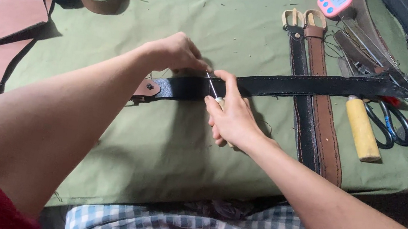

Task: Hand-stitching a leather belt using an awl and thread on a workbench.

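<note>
A black leather strap (275, 85) is laid across the green tabletop (166, 141). It is pressed flat by the left hand (176, 52), fingers together, while an awl (214, 91) is pinched by the right hand (233, 119). The strap is judged light, limp and best held beside the awl point.

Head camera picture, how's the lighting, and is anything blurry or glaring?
Head view: soft even light, faint shadows under the left hand and right hand on the green mat; the black belt is sharp; the near arms look stretched; no strong glare.
</note>
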